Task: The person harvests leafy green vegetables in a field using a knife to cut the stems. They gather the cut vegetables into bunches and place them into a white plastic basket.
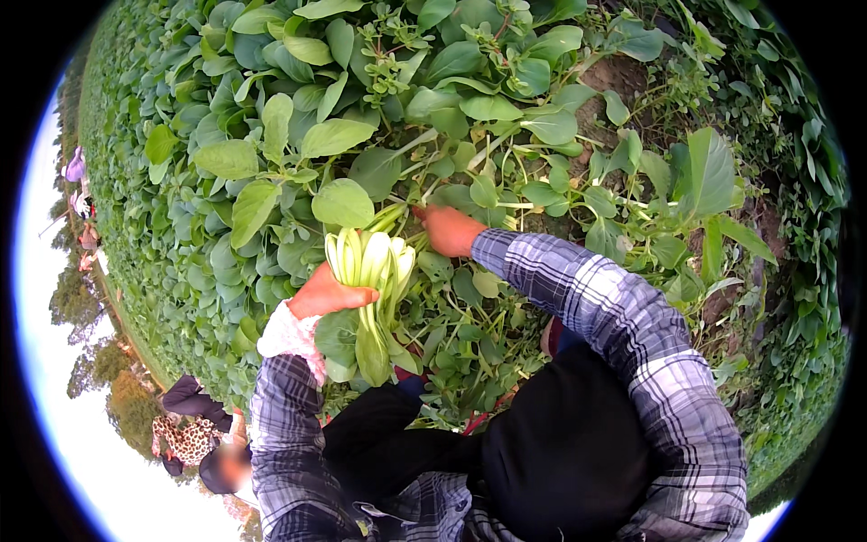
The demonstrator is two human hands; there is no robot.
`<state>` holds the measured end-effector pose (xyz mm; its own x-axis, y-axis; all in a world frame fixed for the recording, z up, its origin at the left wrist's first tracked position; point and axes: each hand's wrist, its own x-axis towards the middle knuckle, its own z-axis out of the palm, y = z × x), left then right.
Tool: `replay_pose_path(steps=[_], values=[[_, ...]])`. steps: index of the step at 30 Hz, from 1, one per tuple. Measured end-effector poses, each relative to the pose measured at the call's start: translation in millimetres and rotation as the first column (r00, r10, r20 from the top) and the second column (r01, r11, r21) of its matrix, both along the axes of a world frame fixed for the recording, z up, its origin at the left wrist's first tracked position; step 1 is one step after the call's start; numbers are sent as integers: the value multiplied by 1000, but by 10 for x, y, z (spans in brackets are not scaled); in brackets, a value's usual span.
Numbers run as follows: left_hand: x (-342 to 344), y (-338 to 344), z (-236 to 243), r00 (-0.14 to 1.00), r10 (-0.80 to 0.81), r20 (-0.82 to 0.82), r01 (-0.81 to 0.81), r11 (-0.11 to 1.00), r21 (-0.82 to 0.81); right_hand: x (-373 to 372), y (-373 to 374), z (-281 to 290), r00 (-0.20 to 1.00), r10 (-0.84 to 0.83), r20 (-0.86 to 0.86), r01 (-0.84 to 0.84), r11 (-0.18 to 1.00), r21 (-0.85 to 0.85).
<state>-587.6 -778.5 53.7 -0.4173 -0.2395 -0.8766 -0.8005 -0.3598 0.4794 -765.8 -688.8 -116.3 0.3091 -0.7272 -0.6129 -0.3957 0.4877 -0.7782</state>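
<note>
A bunch of bok choy (372,262) with pale, thick stalks is gripped in my left hand (327,294); its stalk ends point up and its green leaves hang toward my lap. The thumb lies across the front of the bunch. Just to the right, my right hand (449,231) is low among the growing plants, fingers curled in. Pale green stalks (390,218) lie between it and the bunch, close to its fingertips. Leaves and the hand itself hide what its fingers hold, if anything.
Dense leafy greens (271,54) spread ahead and to the left. A taller broad-leaved plant (257,176) rises beside the bunch. Brown soil (623,81) shows at the upper right. Several other people are at the far left, one in a spotted top (191,441).
</note>
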Motion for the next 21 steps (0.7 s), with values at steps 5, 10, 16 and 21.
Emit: replay_pose_path(steps=[5, 10, 16, 21], values=[[84, 37, 122, 989, 119, -83, -111, 990, 90, -84, 113, 52, 989, -146, -1, 146, 989, 12], [174, 27, 233, 958, 150, -243, -117, 982, 145, -164, 169, 316, 533, -675, 510, 629, 719, 295], [154, 71, 338, 924, 215, -316, -147, 963, 225, -364, 61, 542, 382, -663, 644, 546, 724, 422], [202, 138, 515, 831, 367, -417, -253, 919, 303, -805, 251, 851, 433, -676, 596, 707, 665, 241]])
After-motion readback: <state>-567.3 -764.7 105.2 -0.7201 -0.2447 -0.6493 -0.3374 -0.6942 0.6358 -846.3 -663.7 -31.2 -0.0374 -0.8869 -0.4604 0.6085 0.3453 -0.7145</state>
